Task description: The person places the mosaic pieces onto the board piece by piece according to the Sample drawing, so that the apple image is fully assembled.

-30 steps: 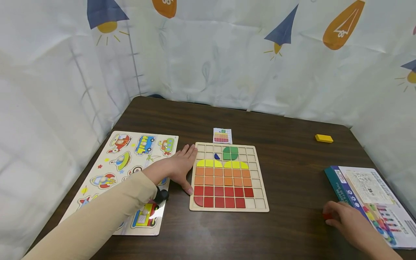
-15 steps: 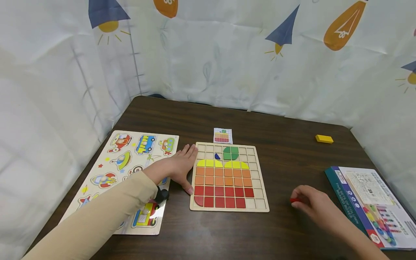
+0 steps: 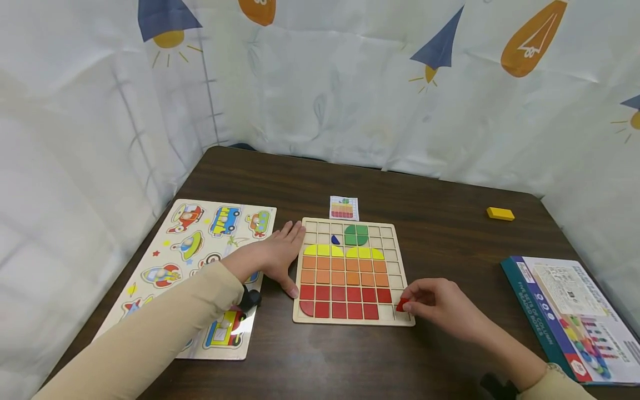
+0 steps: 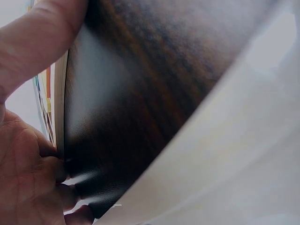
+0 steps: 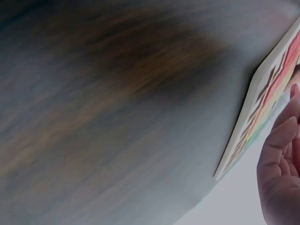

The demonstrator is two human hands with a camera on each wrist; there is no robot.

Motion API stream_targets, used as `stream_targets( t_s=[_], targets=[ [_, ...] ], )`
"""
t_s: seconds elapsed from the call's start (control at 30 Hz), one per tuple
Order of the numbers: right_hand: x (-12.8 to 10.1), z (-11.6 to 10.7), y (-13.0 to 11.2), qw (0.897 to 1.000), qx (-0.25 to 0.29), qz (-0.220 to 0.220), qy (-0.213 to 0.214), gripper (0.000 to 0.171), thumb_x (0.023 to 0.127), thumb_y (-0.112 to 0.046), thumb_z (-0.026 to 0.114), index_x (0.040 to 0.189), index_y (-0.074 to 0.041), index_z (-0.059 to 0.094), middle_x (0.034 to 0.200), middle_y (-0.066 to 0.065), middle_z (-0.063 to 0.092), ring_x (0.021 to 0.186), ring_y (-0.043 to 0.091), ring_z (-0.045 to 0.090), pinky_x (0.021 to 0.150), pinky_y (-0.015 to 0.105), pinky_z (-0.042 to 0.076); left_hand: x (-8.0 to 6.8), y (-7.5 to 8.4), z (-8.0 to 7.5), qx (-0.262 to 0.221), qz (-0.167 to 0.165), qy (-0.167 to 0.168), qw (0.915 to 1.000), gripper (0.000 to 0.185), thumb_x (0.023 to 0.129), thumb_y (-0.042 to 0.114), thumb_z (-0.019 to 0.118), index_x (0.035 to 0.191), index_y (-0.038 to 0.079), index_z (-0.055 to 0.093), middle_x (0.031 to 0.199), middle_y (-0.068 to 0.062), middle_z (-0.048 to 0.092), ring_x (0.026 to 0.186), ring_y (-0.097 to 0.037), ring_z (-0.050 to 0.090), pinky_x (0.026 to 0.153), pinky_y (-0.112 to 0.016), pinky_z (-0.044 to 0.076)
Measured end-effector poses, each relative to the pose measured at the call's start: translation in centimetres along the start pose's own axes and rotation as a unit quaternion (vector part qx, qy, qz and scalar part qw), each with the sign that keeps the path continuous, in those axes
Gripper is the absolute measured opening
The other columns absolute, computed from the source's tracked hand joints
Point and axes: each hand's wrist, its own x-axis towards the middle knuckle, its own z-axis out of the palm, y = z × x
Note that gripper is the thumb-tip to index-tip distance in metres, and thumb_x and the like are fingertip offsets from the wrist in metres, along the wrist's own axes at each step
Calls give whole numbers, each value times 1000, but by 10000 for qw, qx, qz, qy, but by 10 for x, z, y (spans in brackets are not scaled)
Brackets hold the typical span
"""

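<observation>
A wooden grid board (image 3: 400, 266) lies mid-table, filled with rows of red, orange and yellow tiles, a green cluster and a small blue tile (image 3: 335, 240). My left hand (image 3: 281, 256) rests along its left edge, fingers straight and thumb at the lower left side. Between thumb and fingers my right hand (image 3: 440, 303) pinches a red tile (image 3: 401, 304) over the lower right squares of the board. In the right wrist view the right hand (image 5: 283, 164) is beside the board's edge. Bare squares show in the bottom row, right of the red tiles.
A small pattern card (image 3: 344, 208) lies just behind the board. To the left is a peg puzzle (image 3: 200, 289) with vehicle pieces, partly under my left forearm. A boxed set (image 3: 570, 316) lies at the right, and a yellow block (image 3: 500, 214) sits at the back right.
My right hand has moved left from beside the box to the board's lower right corner, carrying the red tile. The left hand has stayed at the board's edge.
</observation>
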Motion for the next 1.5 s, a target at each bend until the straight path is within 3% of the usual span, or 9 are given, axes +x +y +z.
stream_targets(
  t_s=[0.3, 0.53, 0.8, 1.17, 1.5],
  targets=[
    [7, 9, -8, 9987, 271, -136, -399, 17, 93, -15, 75, 107, -5, 78, 98, 3, 77, 76, 7, 70, 68, 22, 58, -2, 1, -2, -9, -4, -5, 10000, 142, 69, 57, 89, 161, -7, 2, 171, -25, -4, 159, -44, -6, 129, -57, 10],
    [13, 19, -16, 9977, -557, -372, -82, 9, 91, -13, 77, 98, -11, 82, 91, -5, 76, 75, 1, 60, 65, 20, 54, -1, 1, -2, -57, 23, -24, 10000, 142, 69, 58, 89, 161, -7, 2, 171, -26, -4, 159, -44, -6, 128, -58, 9],
    [18, 26, -19, 9938, -970, -502, 201, 2, 88, -13, 80, 89, -13, 78, 80, -11, 70, 69, 1, 54, 61, 19, 50, 0, 0, -1, -48, 8, 4, 10000, 143, 68, 58, 89, 161, -7, 2, 171, -25, -4, 159, -44, -6, 128, -58, 9],
    [19, 29, -20, 9919, -1129, -484, 312, 8, 86, -9, 82, 90, -16, 78, 85, -9, 69, 70, 0, 55, 61, 19, 51, 1, 0, 1, -18, 39, -32, 10000, 142, 69, 56, 89, 161, -7, 2, 171, -25, -4, 159, -44, -6, 129, -58, 9],
    [15, 25, -19, 9911, -1247, -387, 254, 27, 80, -15, 88, 74, -20, 62, 73, -10, 55, 66, 4, 48, 58, 21, 45, 1, 0, -1, -33, -2, -22, 10000, 143, 69, 56, 89, 161, -7, 1, 171, -25, -5, 159, -45, -7, 128, -58, 9]
  ],
)
